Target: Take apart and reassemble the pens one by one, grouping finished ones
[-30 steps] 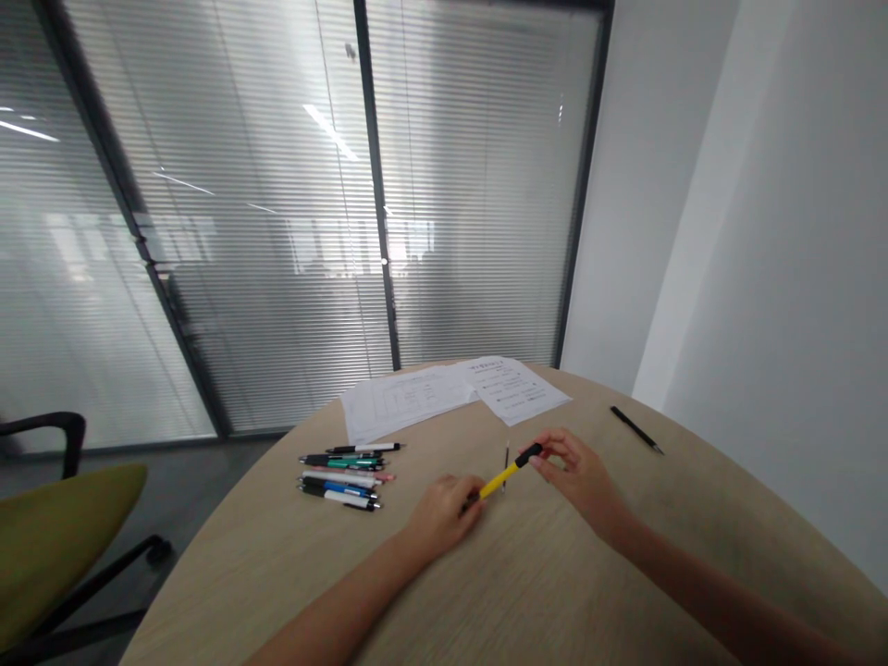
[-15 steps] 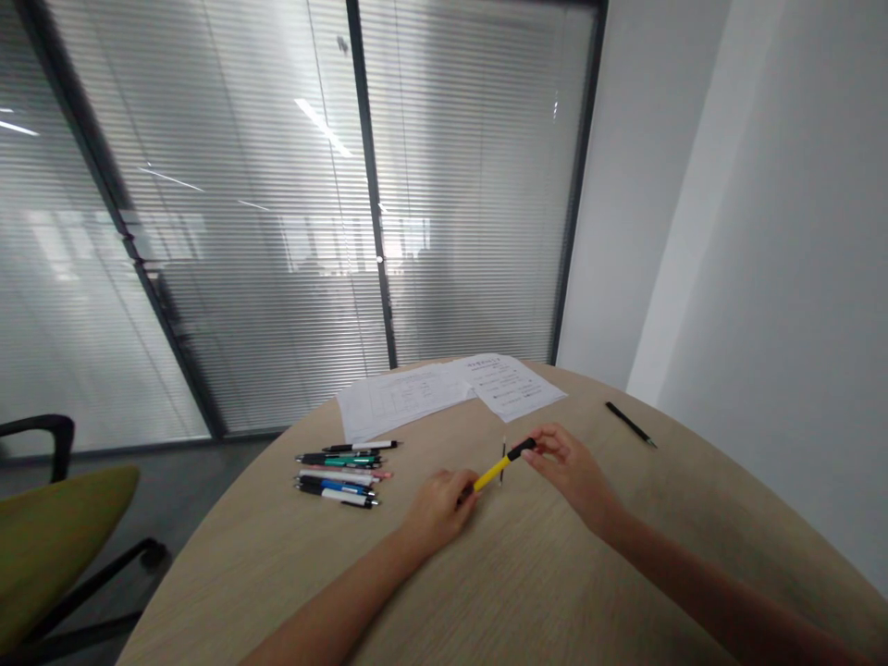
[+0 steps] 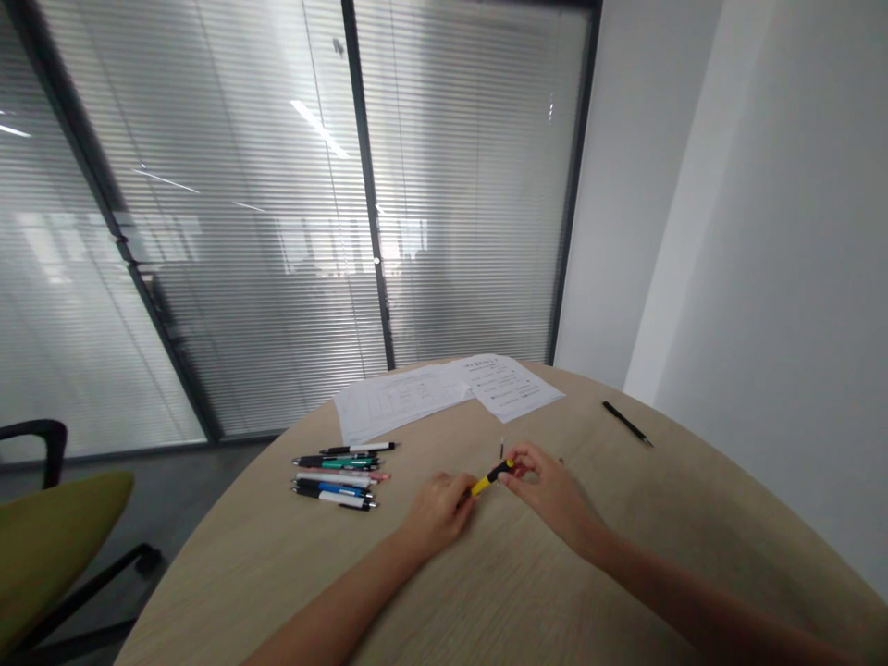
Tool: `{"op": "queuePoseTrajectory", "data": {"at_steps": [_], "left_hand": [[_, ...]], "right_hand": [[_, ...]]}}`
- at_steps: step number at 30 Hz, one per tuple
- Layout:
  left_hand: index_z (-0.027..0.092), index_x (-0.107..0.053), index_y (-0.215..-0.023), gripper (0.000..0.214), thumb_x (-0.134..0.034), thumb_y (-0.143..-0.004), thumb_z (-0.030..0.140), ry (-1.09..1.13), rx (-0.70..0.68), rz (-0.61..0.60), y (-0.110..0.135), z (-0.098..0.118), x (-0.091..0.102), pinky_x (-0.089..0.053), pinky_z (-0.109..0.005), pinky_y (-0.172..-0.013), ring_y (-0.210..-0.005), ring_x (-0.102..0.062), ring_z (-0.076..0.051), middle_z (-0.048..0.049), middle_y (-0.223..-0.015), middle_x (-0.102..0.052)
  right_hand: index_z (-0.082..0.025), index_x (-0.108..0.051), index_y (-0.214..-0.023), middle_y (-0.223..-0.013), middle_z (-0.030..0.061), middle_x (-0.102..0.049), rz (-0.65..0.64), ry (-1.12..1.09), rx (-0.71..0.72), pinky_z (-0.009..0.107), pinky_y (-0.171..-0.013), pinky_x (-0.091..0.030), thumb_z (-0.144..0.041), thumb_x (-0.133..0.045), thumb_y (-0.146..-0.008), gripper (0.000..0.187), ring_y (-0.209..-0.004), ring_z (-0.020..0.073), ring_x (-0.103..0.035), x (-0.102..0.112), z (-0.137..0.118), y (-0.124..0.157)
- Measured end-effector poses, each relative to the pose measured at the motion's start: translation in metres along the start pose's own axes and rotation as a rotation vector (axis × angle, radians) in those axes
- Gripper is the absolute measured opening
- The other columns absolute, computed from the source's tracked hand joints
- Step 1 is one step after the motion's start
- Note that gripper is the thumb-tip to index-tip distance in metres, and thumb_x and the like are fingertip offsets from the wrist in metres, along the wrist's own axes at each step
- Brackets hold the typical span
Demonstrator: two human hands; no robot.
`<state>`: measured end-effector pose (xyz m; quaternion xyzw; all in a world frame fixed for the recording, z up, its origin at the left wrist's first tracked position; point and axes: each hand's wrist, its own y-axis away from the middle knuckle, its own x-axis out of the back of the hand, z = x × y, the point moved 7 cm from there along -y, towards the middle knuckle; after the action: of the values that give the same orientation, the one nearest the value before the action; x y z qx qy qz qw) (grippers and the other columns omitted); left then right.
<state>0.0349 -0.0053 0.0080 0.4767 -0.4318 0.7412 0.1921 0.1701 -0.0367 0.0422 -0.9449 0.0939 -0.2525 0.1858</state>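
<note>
My left hand (image 3: 438,511) rests low over the table, its fingers closed around one end of a yellow pen barrel (image 3: 480,486). A black sleeve-like grip (image 3: 498,472) sits around the barrel, and a bit of yellow shows past its far end. With thumb and fingertips, my right hand (image 3: 545,486) pinches the grip near that end. Behind the barrel lies a thin, dark, stick-like piece (image 3: 502,446), partly covered. A tiny dark bit (image 3: 561,460) shows just beyond my right hand; its kind is unclear.
Several pens (image 3: 337,476) lie in a group left of my hands. Printed sheets (image 3: 399,398) cover part of the round table's (image 3: 228,564) far side. To the right lies a black pen-like piece (image 3: 628,424). A green chair (image 3: 62,518) stands at the left.
My right hand has moved left and down toward my left hand. The black grip now sits further along the barrel, with yellow showing beyond it.
</note>
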Motion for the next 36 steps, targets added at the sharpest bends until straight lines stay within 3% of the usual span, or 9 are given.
{"op": "queuePoseTrajectory", "data": {"at_steps": [7,12,15,17,20,23,28,36], "left_hand": [[0.018,-0.054,-0.090,0.018,-0.040,-0.079,0.022,-0.023,0.026,0.004,0.000,-0.002,-0.001,-0.042,-0.026,-0.061,-0.065,-0.056,-0.017,-0.0053,-0.070,-0.061],[0.018,-0.054,-0.087,0.015,-0.043,-0.078,0.023,0.102,0.225,0.048,-0.002,-0.016,0.004,-0.042,-0.027,-0.065,-0.072,-0.057,-0.018,-0.0048,-0.075,-0.063],[0.019,-0.053,-0.087,0.014,-0.044,-0.077,0.024,0.289,0.362,0.109,-0.002,-0.031,0.005,-0.043,-0.027,-0.066,-0.074,-0.059,-0.018,-0.0042,-0.079,-0.064],[0.018,-0.051,-0.086,0.013,-0.044,-0.077,0.024,0.417,0.423,0.130,-0.002,-0.039,0.002,-0.044,-0.026,-0.065,-0.072,-0.060,-0.017,-0.0035,-0.077,-0.064],[0.017,-0.050,-0.085,0.013,-0.043,-0.077,0.026,0.509,0.470,0.160,-0.002,-0.046,0.000,-0.045,-0.026,-0.062,-0.067,-0.060,-0.016,-0.0029,-0.072,-0.063],[0.017,-0.050,-0.083,0.013,-0.044,-0.076,0.027,0.524,0.466,0.181,-0.002,-0.046,0.001,-0.045,-0.026,-0.062,-0.067,-0.060,-0.016,-0.0029,-0.072,-0.063],[0.018,-0.050,-0.082,0.012,-0.044,-0.076,0.026,0.517,0.471,0.153,-0.003,-0.041,0.003,-0.045,-0.025,-0.061,-0.065,-0.060,-0.015,-0.0033,-0.074,-0.065],[0.018,-0.051,-0.082,0.012,-0.045,-0.075,0.025,0.494,0.464,0.141,-0.003,-0.038,0.004,-0.044,-0.025,-0.063,-0.068,-0.060,-0.016,-0.0029,-0.073,-0.064]], "right_hand": [[-0.020,-0.051,-0.080,-0.076,0.0019,-0.064,-0.015,-0.004,-0.021,0.029,-0.067,-0.046,-0.020,-0.055,-0.066,0.014,-0.069,0.0146,-0.057,-0.006,0.003,-0.001],[-0.020,-0.052,-0.100,-0.092,0.0042,-0.065,-0.127,-0.016,0.100,0.029,-0.067,-0.047,-0.020,-0.052,-0.071,0.029,-0.072,0.0138,-0.059,-0.005,0.011,-0.019],[-0.020,-0.058,-0.093,-0.095,0.0055,-0.064,-0.113,0.240,0.233,0.030,-0.068,-0.047,-0.019,-0.048,-0.077,0.019,-0.078,0.0154,-0.058,0.004,0.019,-0.035],[-0.019,-0.061,-0.086,-0.094,0.0057,-0.064,-0.141,0.499,0.435,0.032,-0.076,-0.044,-0.015,-0.048,-0.078,0.016,-0.088,0.0172,-0.055,0.001,0.018,-0.039],[-0.017,-0.062,-0.081,-0.090,0.0072,-0.064,-0.271,0.923,0.697,0.033,-0.075,-0.041,-0.011,-0.050,-0.078,0.014,-0.090,0.0193,-0.054,-0.021,0.024,-0.037],[-0.015,-0.061,-0.076,-0.081,0.0067,-0.064,-0.407,1.169,0.862,0.031,-0.068,-0.040,-0.010,-0.052,-0.078,0.011,-0.083,0.0189,-0.054,-0.046,0.032,-0.030],[-0.015,-0.061,-0.072,-0.074,0.0055,-0.063,-0.467,1.249,0.934,0.029,-0.062,-0.036,-0.011,-0.052,-0.078,0.011,-0.078,0.0179,-0.053,-0.067,0.035,-0.027],[-0.015,-0.061,-0.070,-0.070,0.0052,-0.063,-0.486,1.239,0.953,0.028,-0.059,-0.034,-0.009,-0.051,-0.077,0.014,-0.073,0.0176,-0.053,-0.076,0.035,-0.026]]}}
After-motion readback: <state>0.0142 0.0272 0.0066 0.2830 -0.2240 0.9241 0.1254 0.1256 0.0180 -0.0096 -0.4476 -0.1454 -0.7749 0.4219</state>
